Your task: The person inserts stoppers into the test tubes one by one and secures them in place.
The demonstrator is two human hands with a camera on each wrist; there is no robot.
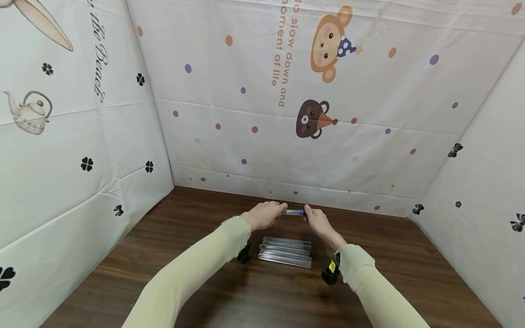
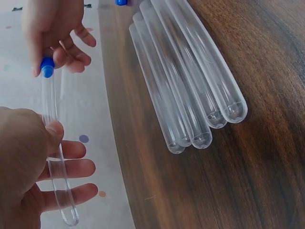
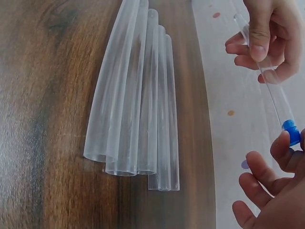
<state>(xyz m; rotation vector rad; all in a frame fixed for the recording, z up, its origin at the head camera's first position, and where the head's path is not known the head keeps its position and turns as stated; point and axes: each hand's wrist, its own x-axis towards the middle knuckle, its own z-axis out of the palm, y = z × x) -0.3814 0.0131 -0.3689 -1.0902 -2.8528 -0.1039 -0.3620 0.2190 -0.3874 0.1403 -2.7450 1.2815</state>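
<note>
Over the far part of the table, my left hand [image 1: 264, 215] holds a clear test tube [image 2: 58, 174] between thumb and fingers, its rounded end toward the left. My right hand [image 1: 321, 224] pinches a blue stopper [image 3: 291, 132] at the tube's mouth. How deep the stopper sits is hard to tell, as fingers partly cover it. Nearer to me, between the forearms, several clear test tubes [image 1: 285, 252] lie side by side on the wood. Their open ends face right, and no stoppers show in them.
The dark wooden tabletop [image 1: 197, 209] meets a printed white cloth wall [image 1: 262, 150] close behind the hands. More cloth walls stand at left and right. At the top edge of the left wrist view, another small blue piece [image 2: 121, 2] is partly cut off.
</note>
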